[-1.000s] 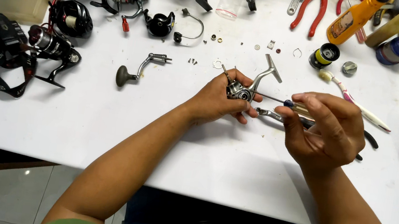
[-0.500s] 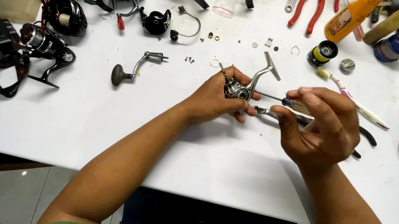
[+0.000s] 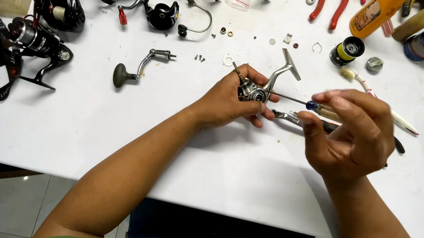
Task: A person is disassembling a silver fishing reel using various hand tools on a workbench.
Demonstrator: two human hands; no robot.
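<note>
The wide white tabletop (image 3: 47, 130) carries everything, strewn with reel parts: a black and red spinning reel (image 3: 55, 5) at the far left, a loose grey crank handle with a dark knob (image 3: 137, 65) left of centre, and tiny washers and screws (image 3: 266, 39) along the far side. Compared with a second ago, the work sits slightly further from the person and the screwdriver tip has closed in on it, which suggests a screw is being engaged. The left hand (image 3: 236, 97) has its grip wrapped firmly around the small silver metal fishing-reel body (image 3: 259, 90), held just above the tabletop near centre. The right hand (image 3: 352, 134) pinches closed on the thin blue-handled screwdriver (image 3: 307, 103), its shaft touching the reel body.
</note>
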